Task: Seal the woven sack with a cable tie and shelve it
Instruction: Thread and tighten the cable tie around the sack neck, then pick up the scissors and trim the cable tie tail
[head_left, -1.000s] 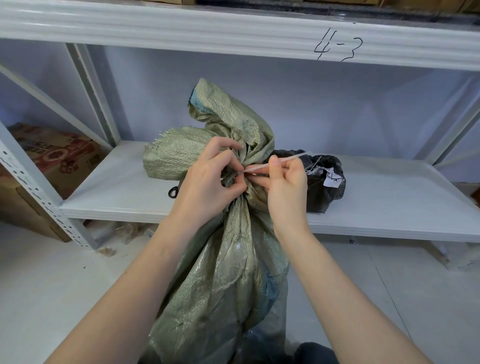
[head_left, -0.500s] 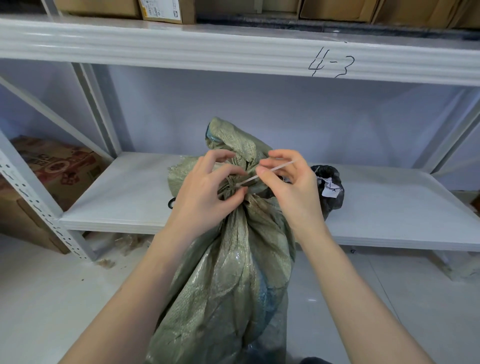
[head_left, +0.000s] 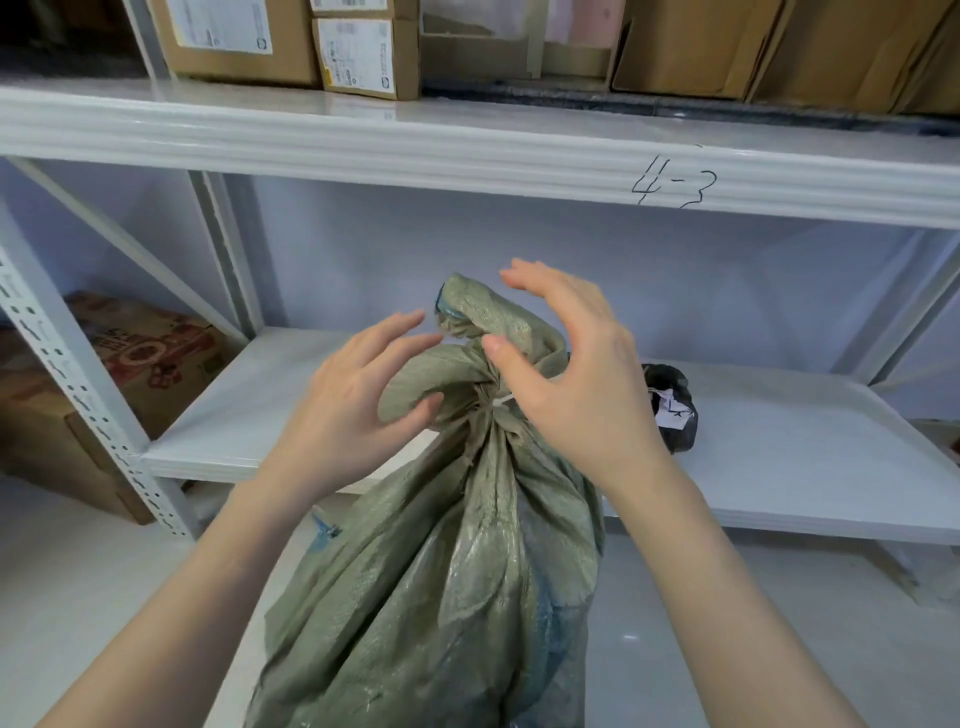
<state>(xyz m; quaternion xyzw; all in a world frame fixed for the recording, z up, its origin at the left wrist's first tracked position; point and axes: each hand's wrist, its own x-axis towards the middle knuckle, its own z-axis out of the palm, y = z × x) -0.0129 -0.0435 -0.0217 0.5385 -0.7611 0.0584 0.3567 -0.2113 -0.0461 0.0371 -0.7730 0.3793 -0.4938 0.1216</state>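
Fingers of both hands spread loose, gripping nothing: left hand and right hand flank the cinched neck of the woven sack, likely poised to take hold for lifting. White cable tie rings the neck. Sack stands near, before lower shelf marked 4-3.

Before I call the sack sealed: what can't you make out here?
Head view only:
- Cable tie: only a short bit shows; right hand hides the rest.
- Woven sack: its bottom is cut off by the frame edge.
- Black bag: its tag is too small to read.
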